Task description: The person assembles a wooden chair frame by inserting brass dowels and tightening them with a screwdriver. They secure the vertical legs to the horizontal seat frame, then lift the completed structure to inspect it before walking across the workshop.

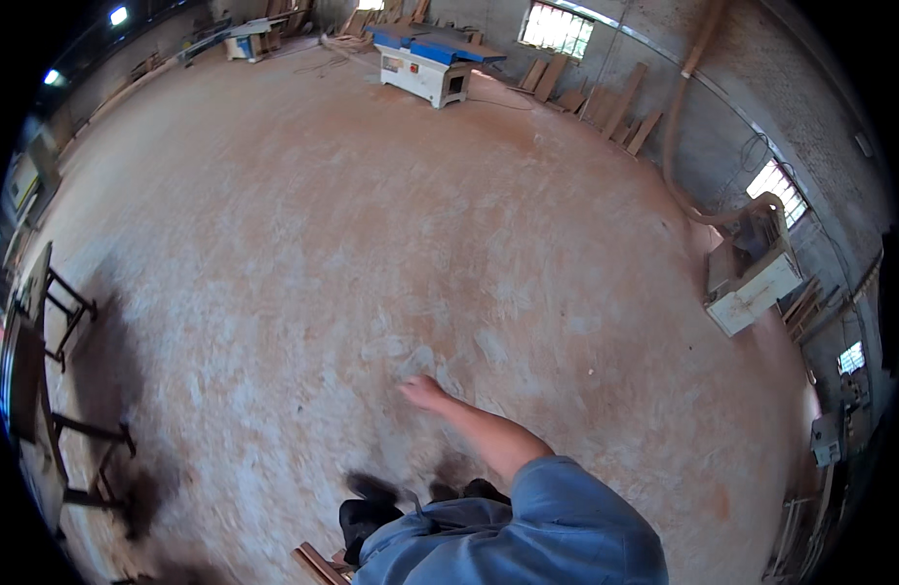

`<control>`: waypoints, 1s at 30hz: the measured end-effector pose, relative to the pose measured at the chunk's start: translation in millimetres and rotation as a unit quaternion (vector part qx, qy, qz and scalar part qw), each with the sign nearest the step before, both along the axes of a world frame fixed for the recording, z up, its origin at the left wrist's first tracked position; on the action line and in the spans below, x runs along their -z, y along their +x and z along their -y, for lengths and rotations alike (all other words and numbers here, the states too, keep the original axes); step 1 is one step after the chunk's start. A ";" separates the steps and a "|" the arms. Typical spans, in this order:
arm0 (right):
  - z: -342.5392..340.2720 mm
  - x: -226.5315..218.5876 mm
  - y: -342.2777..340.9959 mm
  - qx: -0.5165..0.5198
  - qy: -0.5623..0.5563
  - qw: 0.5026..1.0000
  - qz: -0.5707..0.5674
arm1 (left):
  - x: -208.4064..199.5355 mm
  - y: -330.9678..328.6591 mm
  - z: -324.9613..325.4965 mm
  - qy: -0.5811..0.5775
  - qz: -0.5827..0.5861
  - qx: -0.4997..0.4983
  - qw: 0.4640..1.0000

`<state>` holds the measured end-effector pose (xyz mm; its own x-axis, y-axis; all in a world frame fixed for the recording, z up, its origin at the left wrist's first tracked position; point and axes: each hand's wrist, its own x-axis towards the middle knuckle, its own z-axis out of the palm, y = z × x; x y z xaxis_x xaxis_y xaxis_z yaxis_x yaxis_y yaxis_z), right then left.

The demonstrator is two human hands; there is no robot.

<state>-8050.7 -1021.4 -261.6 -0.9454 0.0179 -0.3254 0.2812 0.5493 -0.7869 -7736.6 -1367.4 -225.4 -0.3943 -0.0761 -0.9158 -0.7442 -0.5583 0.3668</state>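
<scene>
My right hand (422, 392) swings in front of my body over the dusty floor (371, 253), its fingers curled in and nothing seen in them. It touches nothing. My left hand is out of sight. Close against my left side, at the lower edge, the ends of some reddish-brown wood strips (318, 564) stick out. What carries them is hidden by my blue shirt.
A white and blue woodworking machine (425, 73) stands far ahead. Boards (620, 102) lean along the right wall. At the right is a pale machine (757, 283) with a thick hose (676, 146). Dark metal-legged stands (74, 307) line the left.
</scene>
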 end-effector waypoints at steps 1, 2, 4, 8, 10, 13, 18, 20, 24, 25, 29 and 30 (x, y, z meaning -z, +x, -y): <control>53.5 -37.1 -51.8 -0.100 0.012 0.994 -0.033 | 0.4 -27.2 24.9 -0.011 -0.005 -0.008 1.000; 101.5 -81.9 -91.8 -0.128 -0.022 0.991 -0.032 | 0.2 -51.1 49.4 -0.021 -0.003 -0.018 1.000; 142.7 -102.8 -136.1 -0.140 -0.046 0.988 -0.044 | 3.9 -107.8 87.5 -0.020 -0.001 -0.015 1.000; 135.5 -37.4 -197.3 -0.107 0.049 0.993 0.007 | 14.1 -222.9 157.6 0.012 0.004 0.014 1.000; 158.6 -42.4 -203.3 -0.091 0.036 0.995 0.028 | 9.7 -278.0 213.8 -0.013 -0.001 -0.007 1.000; 152.4 12.8 -195.1 0.028 0.050 0.964 0.258 | 6.7 -351.6 280.9 -0.033 0.006 -0.021 0.999; 161.5 65.5 -221.3 0.295 -0.095 0.838 0.450 | 13.2 -455.1 377.3 -0.030 0.017 -0.089 0.995; 172.9 74.0 -267.8 0.334 -0.071 0.829 0.443 | 9.5 -490.9 405.7 -0.014 0.029 -0.108 0.994; 284.1 84.1 -436.8 0.275 -0.181 0.828 0.455 | -31.8 -542.1 507.3 -0.029 0.049 -0.128 0.990; 360.6 72.1 -491.3 0.230 -0.060 0.897 0.372 | -44.5 -545.7 545.7 -0.031 0.054 -0.135 0.989; 526.4 -48.6 -804.1 0.053 -0.107 0.968 0.220 | 12.6 -620.9 591.4 0.061 0.000 -0.221 0.973; 570.7 -60.9 -850.9 0.008 -0.103 0.980 0.173 | 8.1 -634.3 609.4 0.064 0.002 -0.229 0.971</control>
<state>-8901.6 -1592.1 -200.7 -0.7783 -0.0676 -0.6243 0.5576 0.3827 -0.7366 -8370.9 -1976.8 -233.5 -0.3431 -0.1277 -0.9306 -0.4077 -0.8723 0.2700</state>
